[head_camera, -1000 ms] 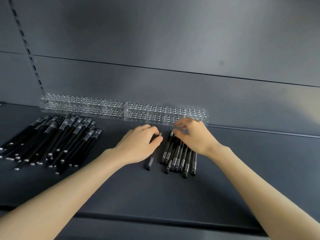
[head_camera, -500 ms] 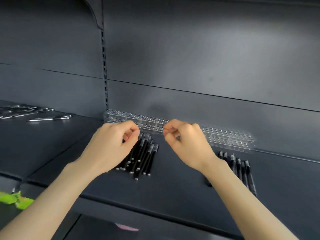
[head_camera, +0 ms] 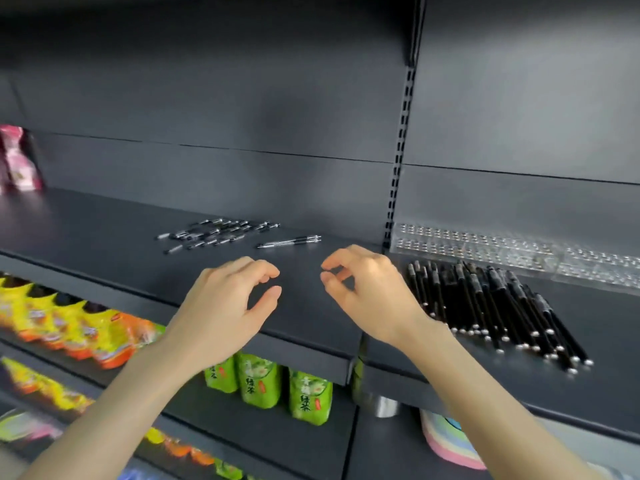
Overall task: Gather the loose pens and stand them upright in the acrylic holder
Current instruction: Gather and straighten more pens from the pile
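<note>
Pens (head_camera: 221,232) could roll off the shelf (head_camera: 104,237) edge if your left hand (head_camera: 225,313) and right hand (head_camera: 370,292), both loosely curled and empty, rake them carelessly.

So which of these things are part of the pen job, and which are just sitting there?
Part of the job:
pen pile
scattered pens
single pen
holder

Just lying about:
green tea packs
yellow snack bags
pink bag
</note>
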